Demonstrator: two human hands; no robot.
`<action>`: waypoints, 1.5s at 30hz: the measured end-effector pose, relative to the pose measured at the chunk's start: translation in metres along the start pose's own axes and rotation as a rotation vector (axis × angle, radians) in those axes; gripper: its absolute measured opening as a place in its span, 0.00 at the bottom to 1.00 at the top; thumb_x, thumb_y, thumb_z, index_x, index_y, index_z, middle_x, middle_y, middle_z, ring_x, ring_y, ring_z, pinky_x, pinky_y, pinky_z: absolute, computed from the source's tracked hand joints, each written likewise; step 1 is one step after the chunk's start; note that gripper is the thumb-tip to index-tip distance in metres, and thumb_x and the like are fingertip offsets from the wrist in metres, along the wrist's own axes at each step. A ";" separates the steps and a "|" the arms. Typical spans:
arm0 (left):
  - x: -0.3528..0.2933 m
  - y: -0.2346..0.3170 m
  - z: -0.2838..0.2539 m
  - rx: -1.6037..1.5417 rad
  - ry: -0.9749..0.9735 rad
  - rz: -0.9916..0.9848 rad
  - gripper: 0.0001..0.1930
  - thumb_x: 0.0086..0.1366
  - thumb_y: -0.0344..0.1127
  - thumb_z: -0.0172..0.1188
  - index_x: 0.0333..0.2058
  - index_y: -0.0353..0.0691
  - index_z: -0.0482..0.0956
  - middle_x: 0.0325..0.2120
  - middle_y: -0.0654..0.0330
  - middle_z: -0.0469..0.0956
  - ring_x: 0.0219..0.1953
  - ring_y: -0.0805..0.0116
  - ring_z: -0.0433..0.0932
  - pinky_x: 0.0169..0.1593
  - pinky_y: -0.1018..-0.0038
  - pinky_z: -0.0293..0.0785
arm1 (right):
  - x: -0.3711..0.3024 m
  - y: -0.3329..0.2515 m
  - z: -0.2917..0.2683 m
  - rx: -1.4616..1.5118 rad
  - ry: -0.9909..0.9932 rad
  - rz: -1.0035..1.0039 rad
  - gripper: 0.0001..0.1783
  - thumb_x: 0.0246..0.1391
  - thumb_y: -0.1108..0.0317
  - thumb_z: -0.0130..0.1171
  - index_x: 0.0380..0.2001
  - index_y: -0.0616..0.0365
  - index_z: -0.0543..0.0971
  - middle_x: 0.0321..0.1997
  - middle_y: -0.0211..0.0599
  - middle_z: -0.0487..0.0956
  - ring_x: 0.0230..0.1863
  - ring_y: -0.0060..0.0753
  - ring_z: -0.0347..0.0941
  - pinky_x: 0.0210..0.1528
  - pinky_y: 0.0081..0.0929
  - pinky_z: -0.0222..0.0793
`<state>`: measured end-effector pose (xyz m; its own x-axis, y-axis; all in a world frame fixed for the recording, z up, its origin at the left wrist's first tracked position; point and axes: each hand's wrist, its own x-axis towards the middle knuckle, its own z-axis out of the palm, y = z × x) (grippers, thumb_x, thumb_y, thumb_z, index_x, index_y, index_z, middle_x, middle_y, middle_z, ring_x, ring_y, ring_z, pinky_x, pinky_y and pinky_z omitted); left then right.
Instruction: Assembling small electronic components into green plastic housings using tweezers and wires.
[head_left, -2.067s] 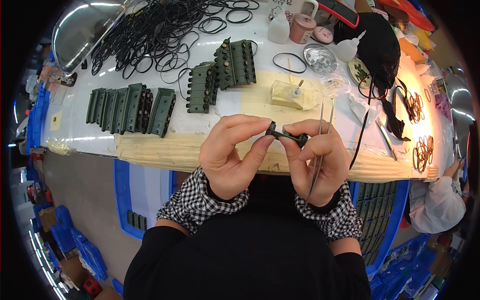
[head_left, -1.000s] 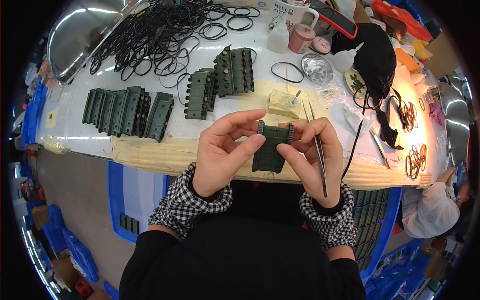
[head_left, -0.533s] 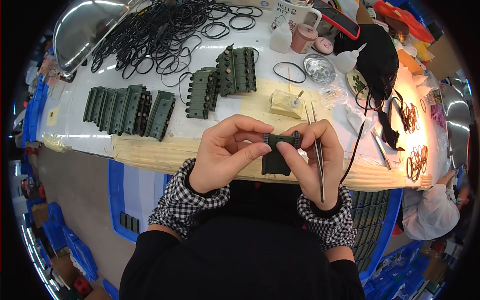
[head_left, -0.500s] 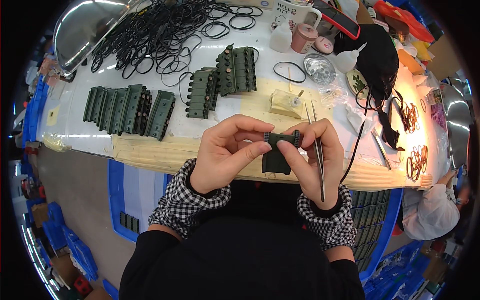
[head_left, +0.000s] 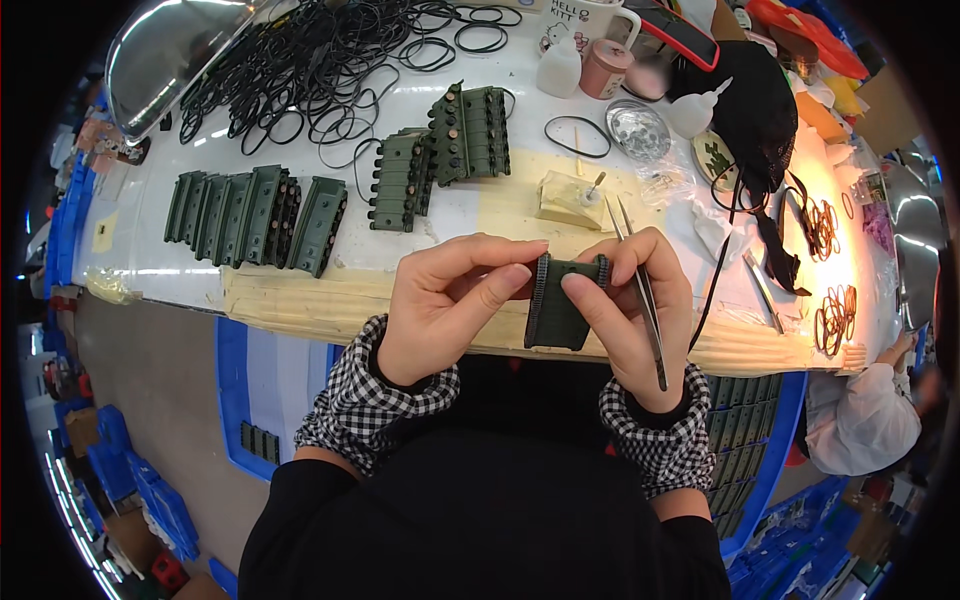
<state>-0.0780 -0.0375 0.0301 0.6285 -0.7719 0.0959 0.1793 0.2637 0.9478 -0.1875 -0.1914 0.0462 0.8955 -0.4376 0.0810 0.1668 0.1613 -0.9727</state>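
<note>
A dark green toy tank chassis (head_left: 560,318) with a ribbed black track along its side is held over the table's front edge. My right hand (head_left: 640,320) grips it between thumb and fingers. Tweezers (head_left: 648,305) are tucked in that same hand, tips pointing away from me. My left hand (head_left: 425,300) has its thumb and fingers closed at the chassis's upper left corner, by the track. Beyond the hands, a row of green chassis (head_left: 240,215) stands at the left, with stacked wheeled chassis (head_left: 470,135) farther back.
Black rubber loops (head_left: 290,70) heap at the back left. A block with a brush (head_left: 570,197), a foil dish (head_left: 638,130), squeeze bottles (head_left: 558,70) and a mug (head_left: 605,20) stand behind. Another pair of tweezers (head_left: 763,290) lies right. Blue trays (head_left: 235,400) sit below; a person (head_left: 860,420) is at right.
The chassis has turned slightly, so its left track shows more. My left thumb has drawn back left off its face. The tweezers have shifted a little with my right hand.
</note>
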 end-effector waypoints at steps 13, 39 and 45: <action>-0.002 -0.001 0.012 -0.038 0.009 -0.002 0.18 0.67 0.24 0.54 0.55 0.30 0.70 0.39 0.55 0.78 0.42 0.74 0.77 0.48 0.77 0.76 | -0.002 0.000 -0.002 0.030 0.044 0.004 0.15 0.52 0.82 0.61 0.30 0.58 0.64 0.35 0.35 0.76 0.35 0.16 0.73 0.39 0.15 0.72; -0.040 0.008 -0.026 -0.562 -0.256 -0.598 0.37 0.55 0.36 0.65 0.60 0.33 0.59 0.45 0.58 0.74 0.35 0.78 0.74 0.36 0.83 0.72 | -0.015 -0.037 0.014 -0.911 -0.454 -0.865 0.22 0.45 0.49 0.68 0.19 0.50 0.68 0.34 0.37 0.84 0.41 0.40 0.78 0.46 0.41 0.75; -0.033 0.040 -0.076 1.282 0.385 0.293 0.35 0.54 0.28 0.66 0.59 0.35 0.61 0.44 0.55 0.73 0.41 0.69 0.76 0.46 0.76 0.75 | -0.025 -0.031 -0.019 -0.958 -0.183 -0.600 0.23 0.45 0.49 0.67 0.21 0.50 0.65 0.37 0.41 0.83 0.43 0.45 0.76 0.44 0.42 0.73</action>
<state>-0.0344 0.0423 0.0417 0.7285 -0.5171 0.4493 -0.6824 -0.4901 0.5424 -0.2233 -0.2023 0.0702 0.8375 -0.0680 0.5422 0.2751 -0.8049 -0.5258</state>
